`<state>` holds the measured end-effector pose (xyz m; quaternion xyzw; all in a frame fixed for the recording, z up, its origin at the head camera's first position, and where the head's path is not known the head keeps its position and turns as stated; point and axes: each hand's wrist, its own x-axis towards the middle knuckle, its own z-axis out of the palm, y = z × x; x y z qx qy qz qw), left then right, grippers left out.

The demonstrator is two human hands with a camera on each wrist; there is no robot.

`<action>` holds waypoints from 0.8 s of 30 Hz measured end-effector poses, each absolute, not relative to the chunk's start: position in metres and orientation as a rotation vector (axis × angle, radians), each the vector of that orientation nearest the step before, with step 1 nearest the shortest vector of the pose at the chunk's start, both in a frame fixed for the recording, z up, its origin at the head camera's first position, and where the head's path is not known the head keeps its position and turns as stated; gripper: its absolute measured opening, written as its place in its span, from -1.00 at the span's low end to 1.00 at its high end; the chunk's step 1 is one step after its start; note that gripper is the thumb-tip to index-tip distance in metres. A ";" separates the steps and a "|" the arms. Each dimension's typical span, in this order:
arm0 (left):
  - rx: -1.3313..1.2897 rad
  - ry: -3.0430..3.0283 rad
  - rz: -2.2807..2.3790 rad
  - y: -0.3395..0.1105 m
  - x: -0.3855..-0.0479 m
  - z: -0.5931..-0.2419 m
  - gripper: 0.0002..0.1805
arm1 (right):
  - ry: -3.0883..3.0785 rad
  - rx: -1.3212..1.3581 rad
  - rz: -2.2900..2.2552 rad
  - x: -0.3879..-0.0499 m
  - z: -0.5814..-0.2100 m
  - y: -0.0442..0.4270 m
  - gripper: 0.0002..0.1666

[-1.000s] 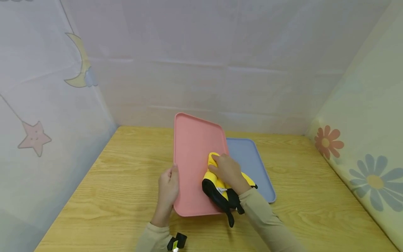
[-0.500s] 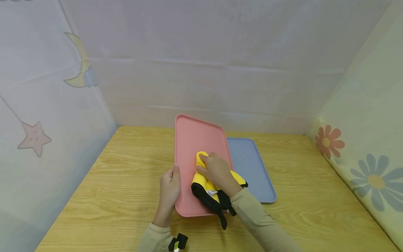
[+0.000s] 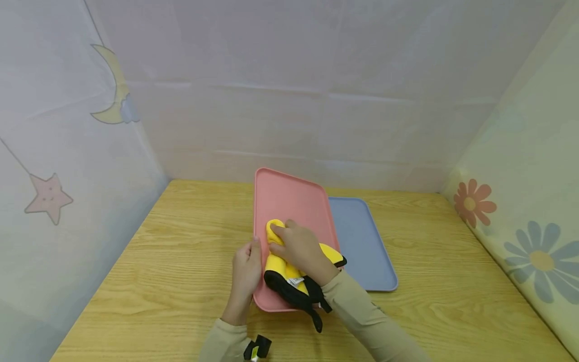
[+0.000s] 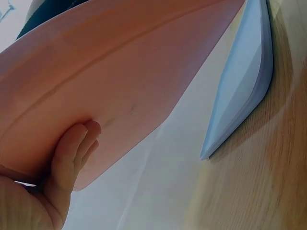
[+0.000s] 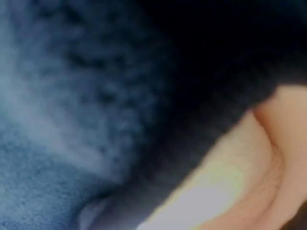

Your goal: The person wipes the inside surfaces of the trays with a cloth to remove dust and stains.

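In the head view, my left hand (image 3: 247,269) grips the left edge of a pink tray (image 3: 289,193), which is held tilted up off the table. The thumb lies on the edge, and in the left wrist view the fingers (image 4: 72,148) spread against the tray's underside. My right hand (image 3: 300,249) holds a soft yellow-and-black cloth (image 3: 275,266) with a white tag against the tray's face. One black end hangs past the tray's lower edge. Up close, the right wrist view has only blurred dark fabric (image 5: 96,86) and some skin.
A blue tray (image 3: 366,246) lies flat on the wooden table (image 3: 172,251), to the right of the pink tray and partly hidden by it. Printed fabric walls (image 3: 289,110) stand behind and on both sides. A black strap piece (image 3: 258,347) is at the left wrist.
My right hand has slid the yellow-and-black cloth leftward across the pink tray, towards the left hand. The tray and left hand have shifted slightly to the right.
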<state>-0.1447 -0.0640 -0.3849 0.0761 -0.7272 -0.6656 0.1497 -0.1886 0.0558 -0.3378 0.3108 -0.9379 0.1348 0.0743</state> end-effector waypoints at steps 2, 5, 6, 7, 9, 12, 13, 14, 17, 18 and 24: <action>0.216 -2.094 -1.901 -0.064 -0.145 -0.386 -0.53 | -2.802 0.955 0.392 -0.189 -0.337 0.055 -0.57; 0.205 -2.089 -1.900 -0.063 -0.146 -0.386 -0.53 | -2.778 0.995 0.366 -0.189 -0.336 0.055 -0.60; 0.200 -2.088 -1.900 -0.062 -0.146 -0.386 -0.53 | -2.765 1.012 0.355 -0.189 -0.336 0.054 -0.61; 0.195 -2.084 -1.908 -0.062 -0.146 -0.386 -0.52 | -2.751 1.029 0.349 -0.188 -0.335 0.054 -0.61; 0.191 -2.080 -1.930 -0.061 -0.145 -0.387 -0.52 | -2.718 1.071 0.339 -0.187 -0.335 0.053 -0.63; 0.189 -2.084 -1.959 -0.061 -0.145 -0.387 -0.52 | -2.678 1.125 0.341 -0.185 -0.333 0.052 -0.66; 0.193 -2.084 -1.973 -0.061 -0.145 -0.387 -0.52 | -2.671 1.137 0.345 -0.184 -0.333 0.052 -0.66; 0.196 -2.084 -1.981 -0.060 -0.145 -0.386 -0.52 | -2.664 1.145 0.346 -0.184 -0.332 0.052 -0.68; 0.209 -2.084 -1.981 -0.060 -0.144 -0.385 -0.52 | -2.665 1.147 0.332 -0.182 -0.332 0.052 -0.63; 0.215 -2.080 -1.984 -0.060 -0.144 -0.384 -0.52 | -2.669 1.146 0.318 -0.182 -0.332 0.053 -0.62; 0.250 -2.055 -2.011 -0.061 -0.143 -0.382 -0.54 | -2.663 1.189 0.190 -0.180 -0.330 0.057 -0.70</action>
